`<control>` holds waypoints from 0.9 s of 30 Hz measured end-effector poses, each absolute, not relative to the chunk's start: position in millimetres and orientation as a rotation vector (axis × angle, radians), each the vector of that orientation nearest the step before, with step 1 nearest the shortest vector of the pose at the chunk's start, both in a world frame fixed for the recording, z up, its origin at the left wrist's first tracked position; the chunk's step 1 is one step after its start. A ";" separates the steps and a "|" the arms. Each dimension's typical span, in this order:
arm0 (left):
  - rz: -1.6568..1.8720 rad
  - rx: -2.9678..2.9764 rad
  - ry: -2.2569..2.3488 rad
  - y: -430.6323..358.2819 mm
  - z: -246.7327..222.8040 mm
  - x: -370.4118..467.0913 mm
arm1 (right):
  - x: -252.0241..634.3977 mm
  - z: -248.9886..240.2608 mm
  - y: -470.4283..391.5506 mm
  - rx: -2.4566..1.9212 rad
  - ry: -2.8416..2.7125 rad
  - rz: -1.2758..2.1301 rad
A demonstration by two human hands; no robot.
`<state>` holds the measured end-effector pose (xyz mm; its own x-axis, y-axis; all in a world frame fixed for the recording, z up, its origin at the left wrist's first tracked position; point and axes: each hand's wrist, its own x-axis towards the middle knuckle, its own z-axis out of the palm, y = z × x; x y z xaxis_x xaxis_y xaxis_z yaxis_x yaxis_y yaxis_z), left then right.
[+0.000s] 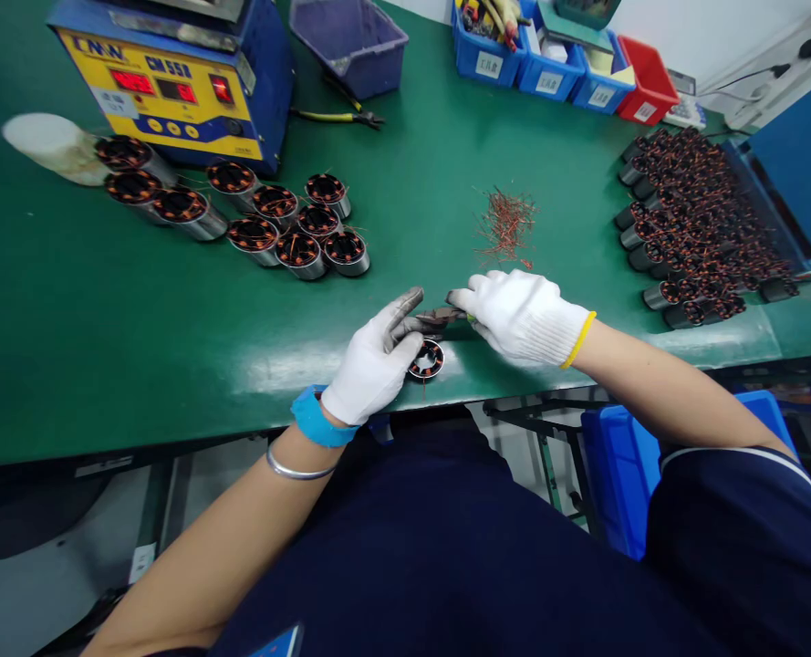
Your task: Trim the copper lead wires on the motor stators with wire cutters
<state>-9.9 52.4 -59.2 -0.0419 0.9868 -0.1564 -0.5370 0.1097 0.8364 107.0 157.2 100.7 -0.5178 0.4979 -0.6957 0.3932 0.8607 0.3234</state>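
Observation:
My left hand [370, 360], in a white glove with grey fingertips, steadies a motor stator [435, 356] near the table's front edge. The stator is a metal ring with copper windings and a white centre, and a thin wire end hangs from its near side. My right hand [523, 312], gloved in white with a yellow cuff edge, is closed around a pair of cutting pliers [441, 316]. Their dark jaws point left, just above the far rim of the stator and close to my left fingers. The plier handles are mostly hidden in my right glove.
Clipped copper wire bits [507, 222] lie in a pile beyond my hands. Several stators [300, 253] stand at left, before a blue-and-yellow machine [165, 100]. Many more [692, 219] crowd the right side. Other pliers [340, 116] lie by a purple bin [378, 68].

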 end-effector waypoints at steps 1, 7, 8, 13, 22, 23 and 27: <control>1.379 0.648 0.902 52.3 -59.5 -9.8 | 106.5 100.3 158.2 0.655 2.160 0.151; 1.375 0.631 0.885 51.5 -60.1 -10.0 | 105.9 101.5 163.8 0.687 2.171 0.122; 1.378 0.630 0.879 51.4 -60.1 -10.0 | 106.4 102.0 164.2 0.682 2.177 0.134; 1.390 0.630 0.880 51.5 -59.8 -9.2 | 110.0 101.4 164.2 0.625 2.177 0.135; 1.378 0.648 0.896 51.9 -59.5 -9.6 | 109.3 98.2 164.3 0.679 2.129 0.107; 1.379 0.650 0.892 52.0 -60.0 -9.7 | 107.1 99.7 164.1 0.683 2.126 0.112; 1.382 0.658 0.878 52.2 -61.5 -10.3 | 99.0 104.9 163.6 0.706 2.103 0.132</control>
<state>-10.3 52.2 -61.5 -0.0268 0.9897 -0.1403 -0.5472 0.1030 0.8306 99.0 163.6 104.9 -0.4442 0.5304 -0.7221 0.4360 0.8320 0.3430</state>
